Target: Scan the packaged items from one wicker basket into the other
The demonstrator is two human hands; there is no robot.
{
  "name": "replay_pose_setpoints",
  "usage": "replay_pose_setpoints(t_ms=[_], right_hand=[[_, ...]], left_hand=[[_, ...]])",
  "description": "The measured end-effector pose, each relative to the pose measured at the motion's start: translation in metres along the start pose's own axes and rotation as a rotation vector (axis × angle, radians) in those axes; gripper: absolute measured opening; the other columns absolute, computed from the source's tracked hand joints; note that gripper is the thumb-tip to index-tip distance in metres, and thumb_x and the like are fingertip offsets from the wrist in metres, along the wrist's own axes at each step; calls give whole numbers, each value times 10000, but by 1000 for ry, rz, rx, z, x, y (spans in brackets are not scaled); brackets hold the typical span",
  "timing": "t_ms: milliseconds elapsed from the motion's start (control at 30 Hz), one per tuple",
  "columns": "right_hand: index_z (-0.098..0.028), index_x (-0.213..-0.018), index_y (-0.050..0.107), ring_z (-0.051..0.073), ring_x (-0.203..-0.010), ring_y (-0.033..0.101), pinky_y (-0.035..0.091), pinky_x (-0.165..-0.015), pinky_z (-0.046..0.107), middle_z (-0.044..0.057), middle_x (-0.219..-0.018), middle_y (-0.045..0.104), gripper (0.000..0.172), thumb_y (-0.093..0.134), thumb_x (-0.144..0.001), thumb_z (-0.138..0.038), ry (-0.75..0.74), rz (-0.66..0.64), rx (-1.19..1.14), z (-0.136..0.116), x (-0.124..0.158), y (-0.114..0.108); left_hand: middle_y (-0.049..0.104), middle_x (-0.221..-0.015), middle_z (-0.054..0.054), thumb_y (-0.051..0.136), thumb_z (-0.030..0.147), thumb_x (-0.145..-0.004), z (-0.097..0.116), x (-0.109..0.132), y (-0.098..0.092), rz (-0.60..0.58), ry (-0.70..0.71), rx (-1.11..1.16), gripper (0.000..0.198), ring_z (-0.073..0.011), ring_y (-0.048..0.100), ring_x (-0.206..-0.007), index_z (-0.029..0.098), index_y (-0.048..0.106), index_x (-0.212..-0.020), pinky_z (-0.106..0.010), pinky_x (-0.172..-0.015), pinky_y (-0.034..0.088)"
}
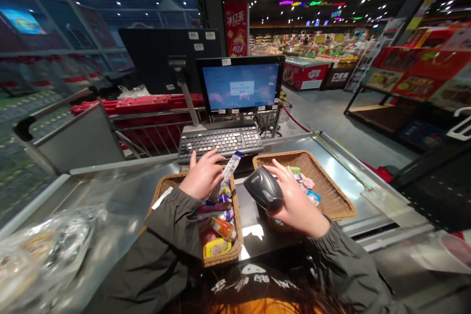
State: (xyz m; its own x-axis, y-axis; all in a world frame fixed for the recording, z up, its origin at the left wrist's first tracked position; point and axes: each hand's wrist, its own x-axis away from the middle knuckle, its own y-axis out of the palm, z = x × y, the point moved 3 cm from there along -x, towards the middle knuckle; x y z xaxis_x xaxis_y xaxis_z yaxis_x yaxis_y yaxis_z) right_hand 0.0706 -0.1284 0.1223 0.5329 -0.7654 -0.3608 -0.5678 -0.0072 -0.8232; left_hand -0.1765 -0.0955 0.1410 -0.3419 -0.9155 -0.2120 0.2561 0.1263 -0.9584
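My left hand [205, 175] is palm down over the back of the left wicker basket [238, 235], fingers spread toward the keyboard's [221, 141] front edge. Beside its thumb a narrow white and blue packet [231, 167] slants upward; whether the thumb touches it I cannot tell. Several small snack packs lie in that basket, among them an orange-brown one [223, 227] and a yellow one [217, 248]. A black handheld barcode scanner [263, 189] is gripped in my right hand [296, 203], above the right wicker basket [333, 196]. Several small packs there are partly hidden by the hand.
A lit monitor [241, 86] stands behind the keyboard, with a second dark screen [162, 59] to its left. Clear plastic bags [47, 250] lie on the metal counter [121, 181] at left. Shopping carts [154, 130] are beyond it. A shelf with red boxes [415, 73] stands at right.
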Motion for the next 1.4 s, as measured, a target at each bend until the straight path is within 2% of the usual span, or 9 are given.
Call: replay_pose_setpoints(t_ms=[267,500,833,1100,1267,1400], right_hand=[[-199,-1222,609,401,-1443,254,208,-1120,694,159,-1436,472,514,629,-712,-254,-33,-67,-2,-33,-11,14],[-183,-1237,595,405,-1445,252,190,-1127,701,167,-1437,469,529,638,-715,-258,-84,-102,-15,-51,-15,27],[-207,-1253,599,421,-1440,250,215,-1112,711,151,-1423,489,532,670,-732,-279,-100,-139,-10,-68,-20,37],[-202,-1292,574,402,-1448,243,192,-1135,690,152,-1421,487,556,650,-744,-252,-104,-176,-4,-77,-21,43],[-204,-1265,591,409,-1443,251,206,-1136,679,149,-1431,480,550,670,-722,-244,-94,-152,-15,-74,-19,43],[-186,-1273,575,404,-1427,293,232,-1132,671,158,-1417,492,575,646,-702,-203,-37,-100,-6,-61,-13,38]], left_hand=[[641,-1281,-45,560,245,-857,-25,31,-11,4,-74,-10,177,-298,389,-1380,238,707,-758,-673,-1128,6],[621,-1309,-31,553,252,-868,-43,46,-25,65,-88,-14,188,-301,355,-1405,236,706,-761,-674,-1133,-3],[520,-1442,-51,554,203,-857,-51,60,-27,76,-97,-16,165,-309,243,-1463,207,678,-748,-703,-1122,21],[555,-1409,-24,542,213,-872,-57,64,-28,49,-106,-12,184,-303,266,-1453,213,673,-743,-710,-1116,8],[634,-1309,-28,546,213,-858,-69,67,-15,-12,-126,7,181,-298,368,-1398,235,705,-776,-700,-1119,-4],[661,-1264,-27,559,212,-845,-84,68,16,-227,-157,-45,170,-310,418,-1356,243,720,-799,-735,-1091,36]])
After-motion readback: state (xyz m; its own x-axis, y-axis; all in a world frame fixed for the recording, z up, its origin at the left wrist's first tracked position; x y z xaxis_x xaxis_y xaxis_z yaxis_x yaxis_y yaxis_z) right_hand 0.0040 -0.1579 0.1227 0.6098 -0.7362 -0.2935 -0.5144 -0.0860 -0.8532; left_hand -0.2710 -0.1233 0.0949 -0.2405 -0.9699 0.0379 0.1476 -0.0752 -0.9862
